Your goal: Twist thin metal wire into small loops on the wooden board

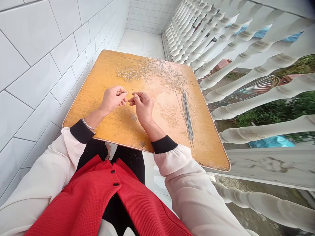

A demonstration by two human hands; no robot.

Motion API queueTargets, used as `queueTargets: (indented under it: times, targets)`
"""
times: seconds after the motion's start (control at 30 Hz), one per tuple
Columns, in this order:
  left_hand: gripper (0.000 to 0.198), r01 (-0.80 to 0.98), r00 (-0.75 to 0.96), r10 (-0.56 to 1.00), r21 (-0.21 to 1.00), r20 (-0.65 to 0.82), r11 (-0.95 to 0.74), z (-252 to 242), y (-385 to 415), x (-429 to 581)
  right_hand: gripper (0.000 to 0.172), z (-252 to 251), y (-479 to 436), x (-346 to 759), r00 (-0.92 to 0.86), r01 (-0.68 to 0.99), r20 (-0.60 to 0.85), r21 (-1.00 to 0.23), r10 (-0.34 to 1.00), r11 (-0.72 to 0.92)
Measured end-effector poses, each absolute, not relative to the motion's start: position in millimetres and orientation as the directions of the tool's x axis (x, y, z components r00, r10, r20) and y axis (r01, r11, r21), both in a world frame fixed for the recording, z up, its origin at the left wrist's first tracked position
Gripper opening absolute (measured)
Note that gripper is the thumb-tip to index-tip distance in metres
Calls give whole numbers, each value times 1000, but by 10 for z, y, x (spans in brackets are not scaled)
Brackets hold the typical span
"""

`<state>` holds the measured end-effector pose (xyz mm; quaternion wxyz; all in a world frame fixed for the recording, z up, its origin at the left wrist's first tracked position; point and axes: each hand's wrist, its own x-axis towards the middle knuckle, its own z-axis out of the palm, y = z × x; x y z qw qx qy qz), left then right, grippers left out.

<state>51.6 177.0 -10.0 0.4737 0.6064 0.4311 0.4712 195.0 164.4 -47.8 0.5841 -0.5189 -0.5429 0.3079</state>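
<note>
**Paired Finger Pinch Above Wooden Tabletop; Wire Mostly Tangled**

Left hand (112,99) and right hand (143,105) found in narrow pinches, fingertips close together over the worn orange-yellow wooden tabletop (86,113); held item too fine to tell. Large loose tangle of thin silver wire (150,72) remaining at far side. Straight bundle of slim grey wire lengths (186,116) lying aligned at right.

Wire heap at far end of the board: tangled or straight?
Tangled: the wire heap lies in overlapping loops on the wooden tabletop; only the wire bundle at its right lies straight.
</note>
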Motion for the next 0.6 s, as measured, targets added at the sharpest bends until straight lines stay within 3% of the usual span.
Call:
queueTargets:
  times: [0.23,0.4,0.6]
  targets:
    - [14,48,89,975,977,202,-207,-69,1844,415,54,-333,1541,2072,-9,134,222,-966,975,222]
    - [15,26,91,976,979,199,-202,-60,1851,402,52,-320,1521,2064,-131,187,184,-960,974,206]
    - [26,-27,142,980,990,141,-139,-4,1822,365,46,-362,1532,2044,-149,217,196,-950,969,225]
